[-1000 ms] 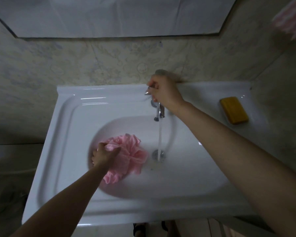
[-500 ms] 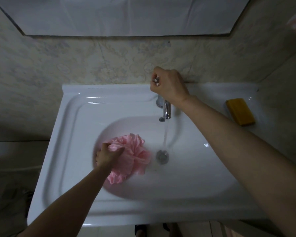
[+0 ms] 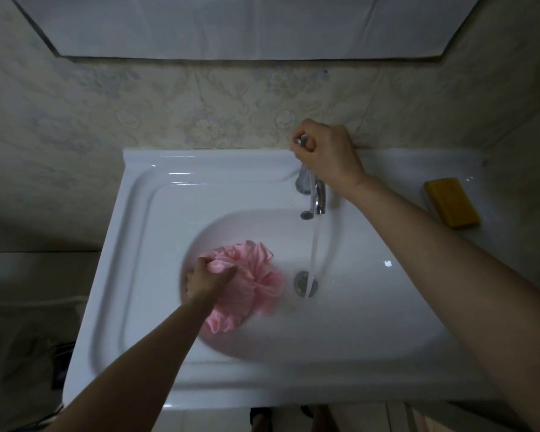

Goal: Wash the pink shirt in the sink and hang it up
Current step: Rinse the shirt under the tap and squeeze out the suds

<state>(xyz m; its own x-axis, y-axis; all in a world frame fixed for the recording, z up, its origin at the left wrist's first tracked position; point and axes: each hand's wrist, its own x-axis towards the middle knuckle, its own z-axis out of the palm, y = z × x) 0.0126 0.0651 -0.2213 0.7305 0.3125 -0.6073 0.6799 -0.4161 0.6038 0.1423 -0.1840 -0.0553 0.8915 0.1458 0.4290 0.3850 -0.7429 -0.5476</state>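
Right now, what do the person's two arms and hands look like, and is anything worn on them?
Both forearms are bare for as far as the picture shows: no sleeve, no glove. The left hand and the right hand show no ring, watch or bracelet on the sides in view. No markings are visible in the dim light.

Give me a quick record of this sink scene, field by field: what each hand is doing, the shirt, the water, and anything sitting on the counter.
left hand: gripping the bunched pink shirt in the sink basin
right hand: closed on the tap handle
water: running from the faucet onto the drain, beside the shirt
counter: yellow soap bar at the right of the sink
hung up: not yet
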